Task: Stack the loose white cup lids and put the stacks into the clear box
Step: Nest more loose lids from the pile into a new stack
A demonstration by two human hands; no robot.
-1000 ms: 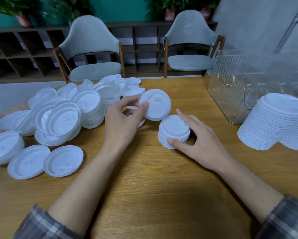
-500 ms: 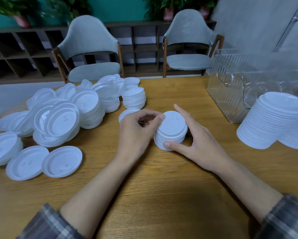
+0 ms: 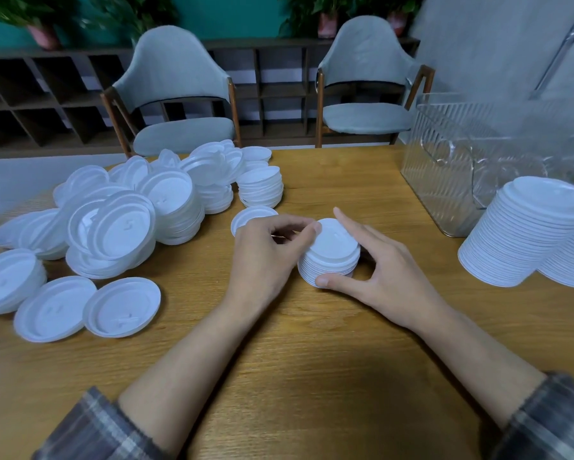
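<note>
A short stack of round white plastic cup lids point(image 3: 328, 270) stands on the wooden table point(image 3: 312, 360) directly between the 2 hands. The left hand point(image 3: 269, 257), fingers curled, pinches the left rim of the top lid point(image 3: 332, 242), while the right hand point(image 3: 388, 277) wraps the stack's right side, thumb at its near base and forefinger stretched past its far edge. The ribbed clear plastic box point(image 3: 444, 167) stands well apart at the far right behind 2 tall lid stacks point(image 3: 517, 240), and the heap of loose white lids point(image 3: 123, 220) lies to the left.
</note>
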